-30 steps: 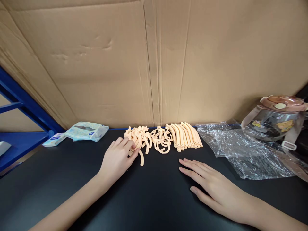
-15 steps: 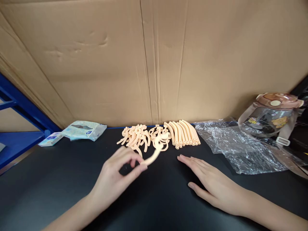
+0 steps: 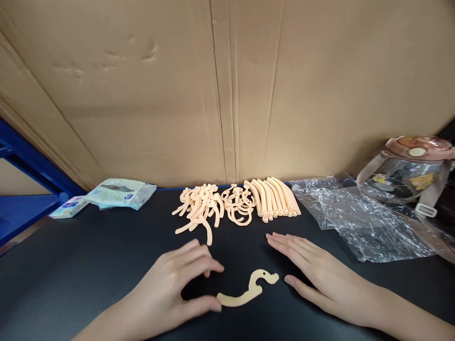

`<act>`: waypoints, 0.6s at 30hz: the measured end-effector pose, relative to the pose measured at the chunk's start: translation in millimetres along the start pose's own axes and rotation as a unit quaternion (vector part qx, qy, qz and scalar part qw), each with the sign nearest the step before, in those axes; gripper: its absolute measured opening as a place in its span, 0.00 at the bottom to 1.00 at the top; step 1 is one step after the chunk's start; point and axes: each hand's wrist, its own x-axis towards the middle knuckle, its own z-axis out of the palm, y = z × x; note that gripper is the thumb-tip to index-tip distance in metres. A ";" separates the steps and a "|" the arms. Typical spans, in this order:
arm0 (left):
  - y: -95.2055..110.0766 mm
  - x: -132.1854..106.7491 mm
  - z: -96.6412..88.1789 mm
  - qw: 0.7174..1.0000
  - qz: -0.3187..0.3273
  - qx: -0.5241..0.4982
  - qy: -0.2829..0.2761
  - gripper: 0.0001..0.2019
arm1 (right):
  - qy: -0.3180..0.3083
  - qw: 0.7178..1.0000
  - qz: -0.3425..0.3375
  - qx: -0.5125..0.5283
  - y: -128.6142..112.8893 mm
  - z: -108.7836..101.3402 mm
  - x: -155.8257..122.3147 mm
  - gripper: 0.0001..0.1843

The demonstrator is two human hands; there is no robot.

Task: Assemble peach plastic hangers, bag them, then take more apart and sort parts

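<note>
A single peach-coloured curved plastic piece (image 3: 249,289) lies flat on the black table (image 3: 88,265) in front of me. My left hand (image 3: 179,291) rests just left of it, fingers curled, with the thumb tip touching the piece's near end. My right hand (image 3: 316,274) lies flat and open on the table to the right of the piece, not touching it. Behind, a loose heap of the same pieces (image 3: 201,208) sits beside a neat stacked row of them (image 3: 273,199).
A cardboard wall (image 3: 227,90) closes off the back of the table. Crumpled clear plastic bags (image 3: 355,218) and a lidded drinking bottle (image 3: 408,170) lie at the right. Tissue packs (image 3: 119,193) and a blue shelf frame (image 3: 24,189) are at the left.
My left hand took one piece from the heap, carried it toward me and set it down flat on the table. The right hand stayed flat where it was.
</note>
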 end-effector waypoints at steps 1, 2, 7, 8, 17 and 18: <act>-4.1 0.5 -2.2 0.999 -0.018 0.024 0.026 0.11 | -0.005 1.000 0.000 -0.004 0.5 0.3 0.1 0.29; -8.9 2.1 -4.8 0.997 -0.038 0.053 0.052 0.10 | -0.011 1.000 0.001 -0.008 1.1 0.6 0.2 0.28; -32.8 24.2 -22.8 0.951 -0.185 0.234 0.086 0.14 | -0.030 0.999 0.003 -0.022 2.9 1.0 0.5 0.27; -36.0 29.9 -26.2 0.938 -0.220 0.259 0.075 0.14 | -0.033 0.999 0.004 -0.023 3.0 0.8 0.6 0.27; -46.5 53.5 -39.3 0.918 -0.360 0.165 -0.026 0.17 | -0.043 0.999 -0.003 -0.030 2.9 -2.1 1.2 0.27; -46.6 53.8 -39.5 0.918 -0.364 0.158 -0.020 0.17 | -0.043 0.999 -0.002 -0.031 2.9 -2.3 1.1 0.27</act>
